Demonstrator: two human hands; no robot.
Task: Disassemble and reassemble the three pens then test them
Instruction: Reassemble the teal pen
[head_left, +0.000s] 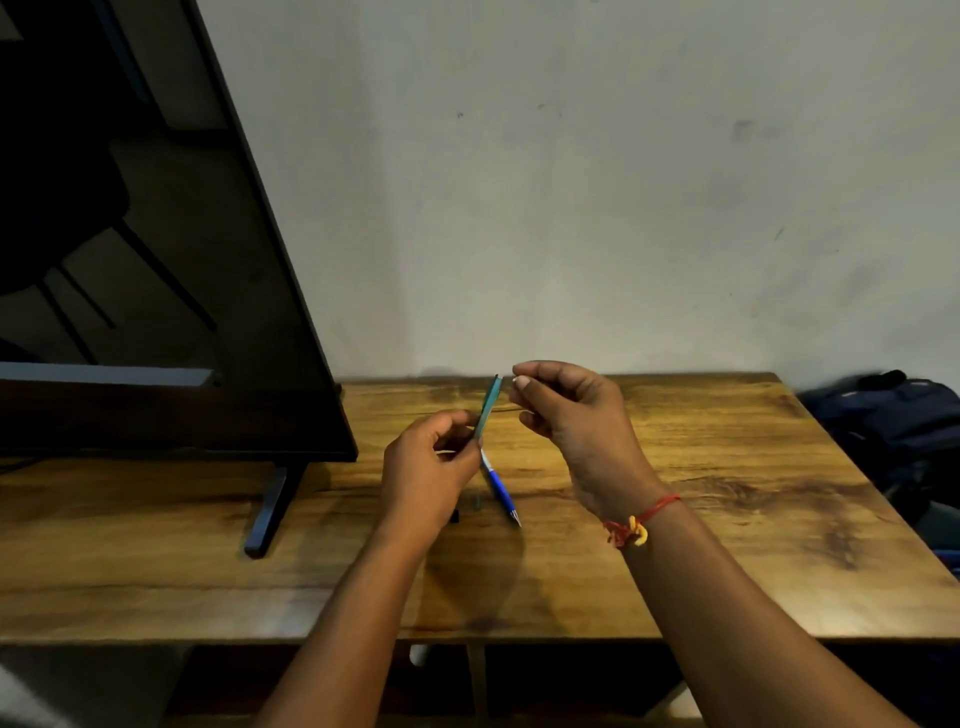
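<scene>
Indoors: wooden table (701, 519), grey wall (571, 208), monitor (156, 260); left grip (428, 475) holds teal barrel (490, 405); right grip (576, 410) pinched, contents unclear.

Ahead of you is a plain pale wall (571, 182), marked here and there with faint grey scuffs and small dark specks. Against it stands a wooden table (727, 519) with a warm brown, strongly grained top. To your left a large black television (156, 260) rests on the table, its dark screen reflecting a chair, and one slim black foot (267, 512) is planted on the wood. Off the table's right end you can see a dark blue backpack (893, 421). The light is dim and even, and the shadows are soft.
</scene>
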